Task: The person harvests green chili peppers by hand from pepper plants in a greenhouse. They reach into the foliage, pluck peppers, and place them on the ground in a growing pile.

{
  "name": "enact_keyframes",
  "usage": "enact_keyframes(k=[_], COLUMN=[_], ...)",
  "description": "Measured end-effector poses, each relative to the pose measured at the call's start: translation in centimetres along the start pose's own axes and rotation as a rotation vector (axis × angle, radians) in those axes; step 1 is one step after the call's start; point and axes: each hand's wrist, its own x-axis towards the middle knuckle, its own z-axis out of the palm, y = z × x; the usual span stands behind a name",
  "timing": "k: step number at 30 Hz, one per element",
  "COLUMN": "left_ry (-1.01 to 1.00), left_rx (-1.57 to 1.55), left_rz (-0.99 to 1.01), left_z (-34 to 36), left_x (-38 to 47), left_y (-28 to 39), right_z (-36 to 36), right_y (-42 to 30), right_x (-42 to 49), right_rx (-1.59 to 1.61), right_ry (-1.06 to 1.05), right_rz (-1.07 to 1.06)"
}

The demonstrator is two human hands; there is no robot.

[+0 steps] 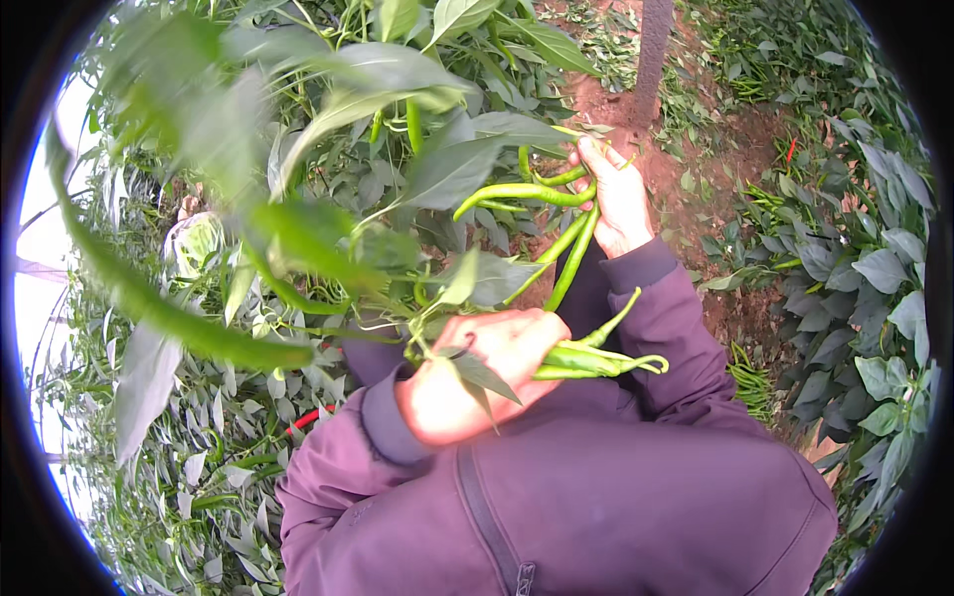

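Long green chili peppers (585, 360) jut from the right side of my left hand (488, 361), whose fingers are curled round them near my chest. A leaf (481, 376) lies over the back of that hand. Further forward, my right hand (617, 195) grips several more green chili peppers (529, 194) at their stem ends. Some of these point left, while others hang down towards my left hand. Leaves of a pepper plant (451, 167) reach in close to both hands. Another green pepper (186, 313) hangs blurred, very near the camera at left.
A dark post (653, 56) rises from the reddish soil (693, 194) ahead. Picked green peppers lie in a pile (751, 384) by my right side. A row of pepper plants (879, 268) borders the soil on the right. A red pepper (309, 420) shows among foliage at left.
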Motion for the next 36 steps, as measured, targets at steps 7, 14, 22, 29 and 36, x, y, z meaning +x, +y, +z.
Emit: enact_keyframes(k=[7,14,22,29,36], left_ry=[0.035,0.294,0.205,0.131,0.586], left_rx=[0.108,0.200,-0.572,-0.674,-1.254], left_rz=[-0.086,-0.434,-0.826,-0.859,-0.949], left_z=[9.1,12.5,18.9,17.9,11.9], left_x=[-2.7,-6.4,-13.1,-15.0,-17.2], left_y=[-0.9,-7.3,-16.2,-17.7,-16.6], right_z=[-1.8,-3.4,-6.8,-4.2,0.6], right_y=[4.4,11.4,23.8,27.6,34.6], right_x=[-4.0,-5.8,-5.5,2.4,4.1], right_rx=[0.010,-0.012,-0.145,-0.912,-0.981], right_ry=[0.153,0.090,-0.062,-0.105,-0.225], right_rz=[0.023,0.153,0.891,0.276,0.527])
